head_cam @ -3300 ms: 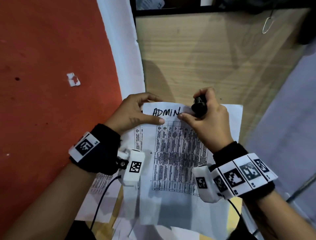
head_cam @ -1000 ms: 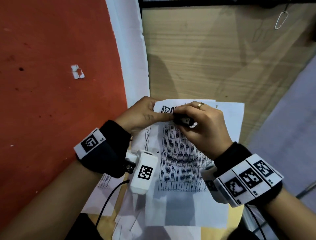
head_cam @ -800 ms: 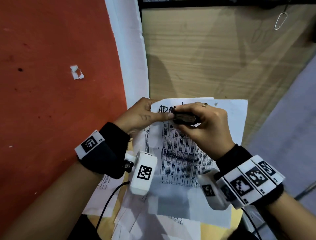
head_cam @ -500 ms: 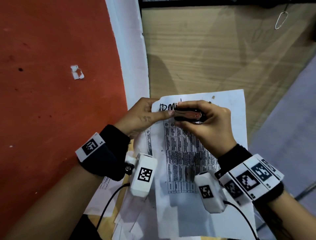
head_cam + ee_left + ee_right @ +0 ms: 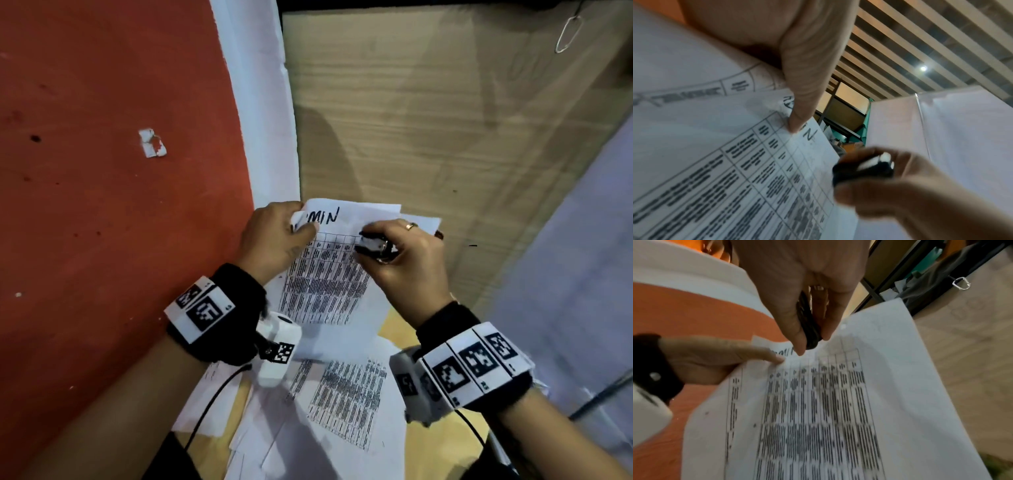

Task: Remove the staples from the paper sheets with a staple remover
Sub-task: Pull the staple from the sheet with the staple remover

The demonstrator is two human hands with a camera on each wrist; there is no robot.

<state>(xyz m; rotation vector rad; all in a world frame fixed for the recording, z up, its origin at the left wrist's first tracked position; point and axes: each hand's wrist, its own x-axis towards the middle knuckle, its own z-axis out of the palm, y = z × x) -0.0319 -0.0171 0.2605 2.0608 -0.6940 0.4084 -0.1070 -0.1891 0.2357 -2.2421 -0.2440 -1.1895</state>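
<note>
Wooden desk [image 5: 428, 113]: bears loose printed sheets [image 5: 346, 394]
Left hand [image 5: 274, 236]: pinches paper sheets [image 5: 325, 284]
Right hand [image 5: 407, 260]: grips staple remover [image 5: 375, 246]
Paper clip [image 5: 568, 34]: far corner

Printed sheets [image 5: 346, 394] and a carabiner [image 5: 568, 34] lie on the wooden table [image 5: 411, 120].

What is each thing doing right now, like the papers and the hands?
Top sheet: lifted, corner pinched.
Lower sheets: lying loose underneath.
Staple remover: gripped, at the top sheet's upper edge.
Left hand: pinching the top sheet.
Right hand: gripping the staple remover.
Carabiner: hanging.
</note>
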